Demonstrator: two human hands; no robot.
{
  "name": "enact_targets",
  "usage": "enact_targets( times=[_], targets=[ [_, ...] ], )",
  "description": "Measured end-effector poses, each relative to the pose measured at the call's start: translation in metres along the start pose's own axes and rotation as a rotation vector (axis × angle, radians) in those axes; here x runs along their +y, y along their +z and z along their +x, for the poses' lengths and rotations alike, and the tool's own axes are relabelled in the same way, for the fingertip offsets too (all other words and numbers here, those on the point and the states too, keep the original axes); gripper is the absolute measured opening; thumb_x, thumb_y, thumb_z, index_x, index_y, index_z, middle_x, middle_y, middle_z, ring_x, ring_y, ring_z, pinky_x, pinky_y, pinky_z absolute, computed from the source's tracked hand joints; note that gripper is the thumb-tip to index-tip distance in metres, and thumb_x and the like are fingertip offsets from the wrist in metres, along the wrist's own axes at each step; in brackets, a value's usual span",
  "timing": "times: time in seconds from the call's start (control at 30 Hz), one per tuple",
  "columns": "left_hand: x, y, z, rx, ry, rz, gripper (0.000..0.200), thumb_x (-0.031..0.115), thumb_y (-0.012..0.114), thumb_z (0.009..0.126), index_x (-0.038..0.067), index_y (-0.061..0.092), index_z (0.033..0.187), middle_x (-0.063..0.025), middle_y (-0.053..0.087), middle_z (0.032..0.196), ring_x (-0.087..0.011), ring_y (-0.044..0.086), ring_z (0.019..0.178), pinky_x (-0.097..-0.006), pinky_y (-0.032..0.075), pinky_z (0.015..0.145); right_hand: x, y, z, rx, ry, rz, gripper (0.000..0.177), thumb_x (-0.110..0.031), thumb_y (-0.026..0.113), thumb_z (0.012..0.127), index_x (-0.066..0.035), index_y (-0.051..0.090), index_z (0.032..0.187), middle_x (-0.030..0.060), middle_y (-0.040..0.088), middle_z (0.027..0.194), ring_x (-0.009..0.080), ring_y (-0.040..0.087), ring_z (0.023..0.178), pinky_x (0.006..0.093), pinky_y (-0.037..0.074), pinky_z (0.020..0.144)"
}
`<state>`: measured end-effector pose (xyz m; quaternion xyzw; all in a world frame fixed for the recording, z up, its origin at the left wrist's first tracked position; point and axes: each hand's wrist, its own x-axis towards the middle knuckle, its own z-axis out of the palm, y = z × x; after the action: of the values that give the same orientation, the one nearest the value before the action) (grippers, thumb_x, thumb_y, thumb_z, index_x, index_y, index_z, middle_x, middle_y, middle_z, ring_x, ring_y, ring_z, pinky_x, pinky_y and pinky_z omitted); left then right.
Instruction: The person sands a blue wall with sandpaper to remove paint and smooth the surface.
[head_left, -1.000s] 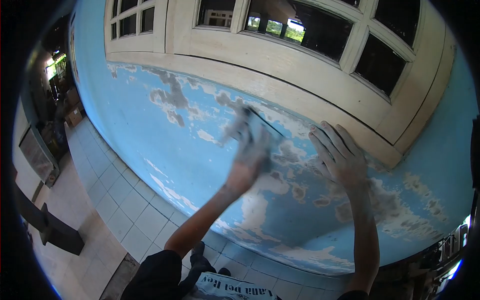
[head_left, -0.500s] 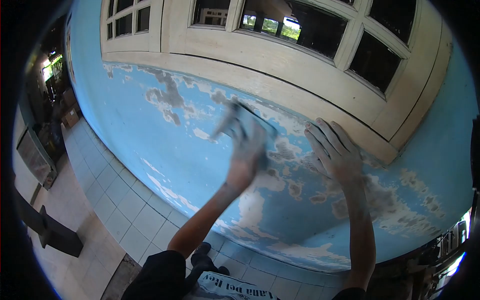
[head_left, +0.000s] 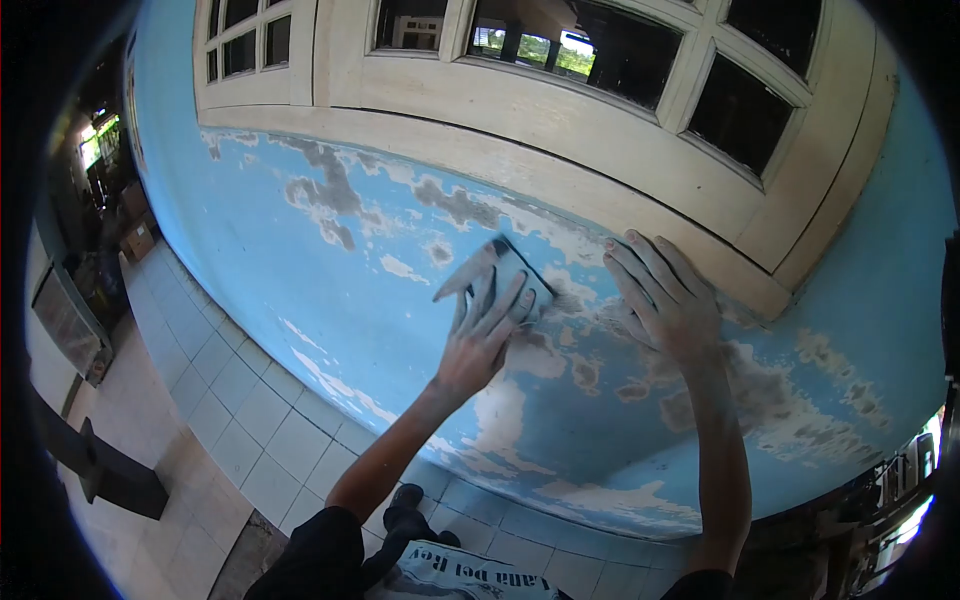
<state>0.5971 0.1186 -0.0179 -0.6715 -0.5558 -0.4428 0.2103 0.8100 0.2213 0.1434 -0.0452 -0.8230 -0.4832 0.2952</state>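
Observation:
My left hand (head_left: 480, 345) presses a folded grey sheet of sandpaper (head_left: 512, 266) against the blue wall (head_left: 385, 330), its fingers lying over the sheet. One edge of the sandpaper is dark, and a pale flap sticks out to the left. Higher up to the right, my right hand (head_left: 672, 305) rests flat on the wall, fingers stretched out, just below the window frame. It holds nothing. Around both hands the blue paint is worn through to white and grey patches. Pale dust coats both hands and forearms.
A cream wooden window frame (head_left: 600, 180) with dark panes runs above the worn strip. Light tiles (head_left: 290, 440) form a ledge along the wall's foot. A dark post-like object (head_left: 115, 465) lies at the lower left, and cardboard boxes (head_left: 137, 240) stand farther back.
My left hand has moved slightly down and left with the sandpaper, and its motion blur has lessened. My right hand stays at the same place on the wall. The view has shifted a little.

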Motion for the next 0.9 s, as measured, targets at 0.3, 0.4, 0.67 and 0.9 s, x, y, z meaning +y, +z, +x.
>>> enact_targets(
  times=[0.3,0.4,0.67,0.9],
  targets=[
    [-0.023,-0.011,0.01,0.167,0.202,0.049,0.042,0.026,0.068,0.083,0.023,0.06,0.124,-0.0173,0.041,0.136,-0.0399,0.036,0.132,-0.0654,0.022,0.11,-0.002,0.004,-0.003,0.029,0.019,-0.004,0.038,-0.025,0.064,0.086,-0.018,0.061,0.123,-0.0036,0.058,0.127,0.0121,0.048,0.124,0.0307,0.038,0.111],
    [-0.015,-0.006,0.024,0.398,0.058,-0.03,0.038,0.042,0.064,0.087,0.019,0.064,0.118,-0.0233,0.032,0.133,-0.0472,0.032,0.131,-0.0631,0.019,0.111,-0.002,0.007,-0.004,0.029,0.033,-0.011,0.037,-0.024,0.063,0.087,-0.018,0.061,0.123,-0.0039,0.058,0.125,0.012,0.048,0.124,0.0309,0.039,0.111],
    [-0.018,-0.017,0.055,0.195,-0.034,-0.027,0.112,0.035,0.089,0.057,0.012,0.029,0.148,-0.0379,0.0,0.15,-0.0548,0.004,0.14,-0.0636,0.016,0.11,-0.003,0.003,-0.005,0.01,0.033,0.031,0.034,-0.023,0.061,0.088,-0.018,0.061,0.121,-0.0024,0.059,0.126,0.0124,0.05,0.123,0.0311,0.041,0.109],
    [-0.012,-0.034,0.082,0.265,0.011,0.037,0.086,0.027,0.065,0.08,0.009,0.021,0.152,-0.0429,-0.004,0.147,-0.0608,-0.001,0.137,-0.0688,0.006,0.108,0.002,0.007,-0.007,0.012,0.036,0.013,0.039,-0.027,0.063,0.083,-0.015,0.061,0.12,-0.0006,0.06,0.124,0.0145,0.052,0.122,0.0323,0.043,0.108]
  ],
)
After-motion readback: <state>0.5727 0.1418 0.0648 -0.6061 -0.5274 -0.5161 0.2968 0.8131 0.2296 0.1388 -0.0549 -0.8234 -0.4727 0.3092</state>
